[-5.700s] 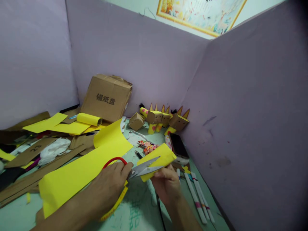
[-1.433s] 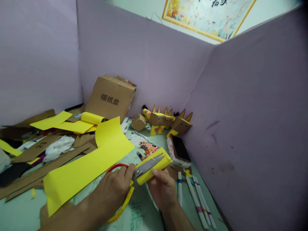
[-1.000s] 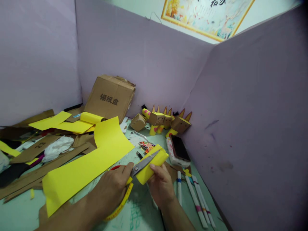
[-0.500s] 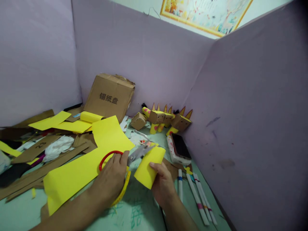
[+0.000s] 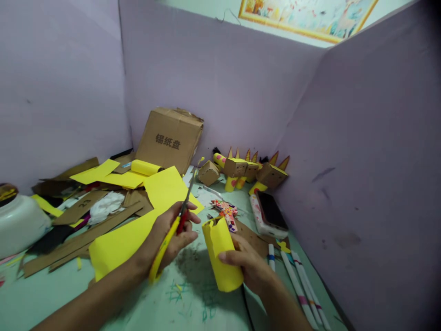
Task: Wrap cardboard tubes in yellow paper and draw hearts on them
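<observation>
1. Scissors (image 5: 174, 227) lie across the left hand (image 5: 174, 239), the yellow and red handles at the palm and the blades slanting up toward the worktop's back edge; they show nearly edge-on, so I cannot tell whether they are parted.
2. The left hand is loosely curled around the handles, its thumb and fingertips spread apart on the side facing the tube.
3. Yellow paper tube (image 5: 223, 259) is gripped by the right hand (image 5: 250, 264), thumb pressed on its front and fingers behind; it tilts leftward at the top, where the rim is uneven, and sits above the middle of the worktop (image 5: 148, 305), toward the near edge.
4. Large yellow sheet (image 5: 120, 241) lies beyond the left forearm, partly covered by it.
5. Patterned paper piece (image 5: 225, 211) rests just behind the tube.
6. Cardboard strips, a crumpled white tissue (image 5: 107, 207) and a yellow roll (image 5: 146, 168) crowd the worktop's left side; a white jar (image 5: 22, 225) stands at the far left.
7. Cardboard box (image 5: 170, 142) leans against the panel at the back edge, with a small cardboard block (image 5: 209, 173) near it.
8. Yellow figures with cardboard heads (image 5: 236, 168) fill the back right corner.
9. Phone (image 5: 272, 209) and white markers (image 5: 303, 289) lie along the right edge.
</observation>
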Demonstrator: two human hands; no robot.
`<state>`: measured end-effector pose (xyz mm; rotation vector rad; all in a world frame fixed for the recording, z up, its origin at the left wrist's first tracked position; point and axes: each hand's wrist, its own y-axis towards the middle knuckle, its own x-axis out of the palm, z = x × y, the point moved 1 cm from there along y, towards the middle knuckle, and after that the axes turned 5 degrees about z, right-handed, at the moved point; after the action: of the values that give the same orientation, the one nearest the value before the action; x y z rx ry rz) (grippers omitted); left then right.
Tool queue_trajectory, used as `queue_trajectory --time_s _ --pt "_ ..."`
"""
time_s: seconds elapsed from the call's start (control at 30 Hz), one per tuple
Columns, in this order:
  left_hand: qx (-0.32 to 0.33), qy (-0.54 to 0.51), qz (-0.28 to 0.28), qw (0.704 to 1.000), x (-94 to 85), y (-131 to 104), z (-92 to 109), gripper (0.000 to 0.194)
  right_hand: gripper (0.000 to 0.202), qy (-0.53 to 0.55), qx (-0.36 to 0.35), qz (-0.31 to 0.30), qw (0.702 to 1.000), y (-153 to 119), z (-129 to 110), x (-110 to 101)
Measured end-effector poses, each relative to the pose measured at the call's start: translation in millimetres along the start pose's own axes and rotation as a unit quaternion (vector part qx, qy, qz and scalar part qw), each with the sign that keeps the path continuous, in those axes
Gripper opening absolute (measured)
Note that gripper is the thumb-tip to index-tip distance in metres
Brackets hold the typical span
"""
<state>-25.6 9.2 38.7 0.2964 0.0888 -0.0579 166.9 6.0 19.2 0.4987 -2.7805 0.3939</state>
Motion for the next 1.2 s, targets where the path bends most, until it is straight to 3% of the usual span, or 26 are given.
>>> queue_trajectory --time_s 0.17,0.27,0.47,0.57,0.67,0.73,0.87,1.0,1.2 --pt "-0.033 0.006 -0.046 0.998 6.3 -7.3 1.0 0.036 0.036 -0.092 0.036 -0.055 0.994 -0.2 5.9 4.0" --pt "-0.04 0.023 -0.05 0.998 7.0 -7.3 1.7 0.033 0.046 -0.091 0.031 -0.061 0.993 -1.1 4.4 3.2" --pt "-0.058 -0.031 0.12 0.991 0.5 -0.5 -0.2 0.038 0.072 0.007 -0.058 0.01 0.998 -3.1 -2.3 -1.8" --pt "-0.066 -0.061 0.152 0.984 0.1 0.1 -1.7 0.04 0.074 0.035 -0.109 0.054 0.992 1.7 1.6 -0.1" --pt "-0.065 -0.069 0.13 0.987 4.2 -2.8 -0.6 0.038 0.066 0.032 -0.14 0.116 0.983 6.9 5.7 -1.8" --pt "-0.058 -0.068 0.107 0.99 6.5 -5.1 1.8 0.034 0.057 0.063 -0.143 0.127 0.98 8.3 5.2 -7.3" --pt "-0.045 -0.039 0.105 0.993 1.8 -4.7 5.7 0.027 0.043 0.2 -0.123 0.055 0.97 6.5 -2.0 -22.5" --pt "0.0 -0.039 0.112 0.993 -6.4 -0.8 3.3 0.029 0.04 0.254 -0.1 0.014 0.962 6.1 -4.8 -27.6" --pt "0.12 -0.064 0.017 0.991 2.4 -10.0 -2.7 0.05 0.024 0.285 -0.061 -0.002 0.957 11.8 5.5 -10.0"
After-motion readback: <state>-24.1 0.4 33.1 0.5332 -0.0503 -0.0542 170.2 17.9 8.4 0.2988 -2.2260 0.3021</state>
